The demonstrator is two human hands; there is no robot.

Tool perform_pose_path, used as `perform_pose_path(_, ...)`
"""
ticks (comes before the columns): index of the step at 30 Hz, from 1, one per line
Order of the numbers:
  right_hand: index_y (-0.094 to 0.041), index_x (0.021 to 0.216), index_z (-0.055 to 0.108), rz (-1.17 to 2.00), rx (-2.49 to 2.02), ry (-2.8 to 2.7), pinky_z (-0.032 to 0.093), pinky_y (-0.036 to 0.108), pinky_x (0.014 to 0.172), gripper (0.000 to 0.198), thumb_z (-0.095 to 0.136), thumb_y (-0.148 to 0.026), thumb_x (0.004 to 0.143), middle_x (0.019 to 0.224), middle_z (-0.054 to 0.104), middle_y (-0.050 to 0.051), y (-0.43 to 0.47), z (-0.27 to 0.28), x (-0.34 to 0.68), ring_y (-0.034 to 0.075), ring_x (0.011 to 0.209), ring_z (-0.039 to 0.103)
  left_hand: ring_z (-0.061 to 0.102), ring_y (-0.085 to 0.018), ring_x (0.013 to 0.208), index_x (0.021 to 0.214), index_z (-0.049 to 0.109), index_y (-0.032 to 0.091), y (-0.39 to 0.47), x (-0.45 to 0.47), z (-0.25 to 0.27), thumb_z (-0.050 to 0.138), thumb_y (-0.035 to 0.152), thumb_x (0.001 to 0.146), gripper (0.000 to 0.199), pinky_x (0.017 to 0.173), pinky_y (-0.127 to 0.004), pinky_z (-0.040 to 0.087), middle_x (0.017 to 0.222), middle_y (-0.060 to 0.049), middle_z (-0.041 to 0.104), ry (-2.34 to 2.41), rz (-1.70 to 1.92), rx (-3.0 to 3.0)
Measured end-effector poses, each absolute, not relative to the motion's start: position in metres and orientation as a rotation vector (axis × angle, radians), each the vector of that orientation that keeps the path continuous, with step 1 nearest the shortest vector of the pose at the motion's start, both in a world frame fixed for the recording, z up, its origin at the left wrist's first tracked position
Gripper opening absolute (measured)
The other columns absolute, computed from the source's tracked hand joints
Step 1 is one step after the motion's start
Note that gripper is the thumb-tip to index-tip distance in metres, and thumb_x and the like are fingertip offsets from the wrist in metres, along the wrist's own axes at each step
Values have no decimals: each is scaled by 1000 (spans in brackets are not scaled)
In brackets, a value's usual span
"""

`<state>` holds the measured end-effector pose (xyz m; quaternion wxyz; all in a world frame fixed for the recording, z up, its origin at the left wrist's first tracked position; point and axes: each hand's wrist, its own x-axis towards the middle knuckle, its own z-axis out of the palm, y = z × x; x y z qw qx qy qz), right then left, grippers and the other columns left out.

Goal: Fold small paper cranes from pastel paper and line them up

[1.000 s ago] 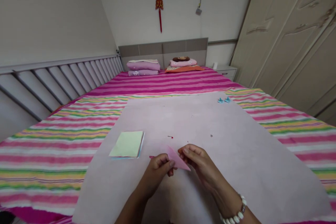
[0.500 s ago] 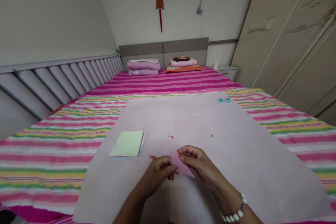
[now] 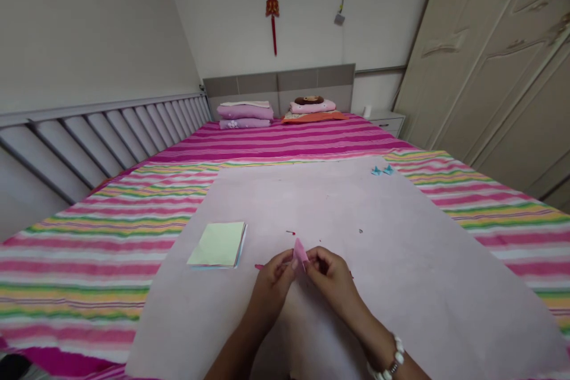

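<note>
A small folded piece of pink paper (image 3: 300, 251) stands raised between my two hands. My left hand (image 3: 275, 285) pinches its left side between thumb and fingers. On the other side, my right hand (image 3: 332, 276) grips the right edge the same way; a beaded bracelet is on that wrist. Just beyond the left knuckles, a red object (image 3: 259, 266) lies partly hidden, its kind unclear. Left of my hands rests a stack of square paper (image 3: 218, 244), pale green on top with other colours below.
A pale board or sheet (image 3: 401, 285) covers the striped bed. On it lie a tiny red-tipped item (image 3: 291, 233), a small dark bit (image 3: 360, 231) and two blue folded paper pieces (image 3: 382, 170) at the far right. A slatted rail (image 3: 111, 130) runs along the left.
Both hands have turned the pink paper more upright and narrower to view. My left hand has come up and closer to the right one, covering more of the paper.
</note>
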<state>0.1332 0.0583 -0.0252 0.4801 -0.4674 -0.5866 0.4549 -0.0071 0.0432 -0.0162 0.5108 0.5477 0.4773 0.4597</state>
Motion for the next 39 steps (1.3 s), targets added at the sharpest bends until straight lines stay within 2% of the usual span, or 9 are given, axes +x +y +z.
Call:
perform_pose_path(4, -18, 73, 63, 817, -1151, -1592, 38, 25, 53, 11, 53, -18, 78, 63, 56, 0, 52, -24, 129, 14, 56, 48, 65, -22, 87, 110, 61, 17, 39, 1, -11, 52, 34, 84, 33, 82, -32, 48, 94, -6, 72, 1202, 1105, 1392)
perform_pose_path(7, -19, 75, 62, 728, -1140, -1660, 39, 26, 55, 14, 50, -14, 79, 67, 56, 1, 49, -25, 125, 15, 59, 50, 66, -22, 86, 109, 60, 17, 38, 4, -11, 49, 29, 84, 29, 80, -33, 49, 92, -6, 72, 1234, 1097, 1409)
perform_pose_path(14, -19, 78, 63, 770, -1174, -1637, 40, 26, 53, 11, 53, -16, 80, 67, 58, 2, 48, -28, 124, 16, 58, 52, 65, -22, 88, 106, 60, 16, 39, 5, -17, 50, 19, 77, 30, 79, -32, 49, 95, -7, 70, 1334, 1152, 1374)
perform_pose_path(20, -20, 87, 66, 751, -1141, -1650, 44, 28, 58, 15, 50, -21, 87, 74, 61, 4, 47, -28, 124, 17, 63, 56, 67, -22, 78, 104, 58, 16, 39, 7, -17, 50, 26, 82, 26, 76, -34, 51, 91, -7, 71, 1305, 1153, 1345)
perform_pose_path(27, -20, 90, 64, 519, -1087, -1759, 47, 30, 62, 20, 45, -13, 87, 81, 61, 6, 44, -31, 119, 19, 71, 58, 59, -24, 109, 115, 58, 16, 43, 7, -27, 55, 23, 78, 38, 94, -37, 45, 120, -11, 64, 1405, 1248, 1309)
perform_pose_path(30, -18, 89, 62, 396, -1066, -1814, 48, 30, 61, 20, 43, -12, 87, 79, 59, 7, 41, -31, 119, 19, 69, 58, 63, -22, 101, 113, 60, 15, 42, 7, -25, 53, 19, 77, 37, 90, -35, 48, 113, -11, 68, 1384, 1241, 1303)
perform_pose_path(35, -18, 92, 60, 267, -1064, -1822, 49, 29, 60, 20, 41, -11, 88, 79, 57, 7, 40, -32, 117, 18, 67, 56, 67, -19, 73, 115, 61, 13, 40, 10, -15, 51, 20, 78, 39, 72, -31, 54, 92, -7, 73, 1386, 1248, 1245)
perform_pose_path(37, -17, 93, 59, 260, -1084, -1798, 49, 30, 60, 19, 41, -11, 88, 81, 57, 7, 41, -33, 117, 18, 68, 57, 68, -19, 73, 116, 61, 13, 40, 10, -14, 54, 25, 79, 40, 72, -31, 54, 90, -7, 74, 1344, 1263, 1238)
perform_pose_path(39, -18, 96, 59, 266, -1105, -1772, 50, 30, 61, 19, 42, -12, 88, 83, 58, 8, 43, -34, 117, 19, 70, 57, 69, -21, 79, 116, 61, 15, 39, 10, -16, 54, 30, 80, 40, 75, -32, 55, 97, -8, 73, 1321, 1266, 1271)
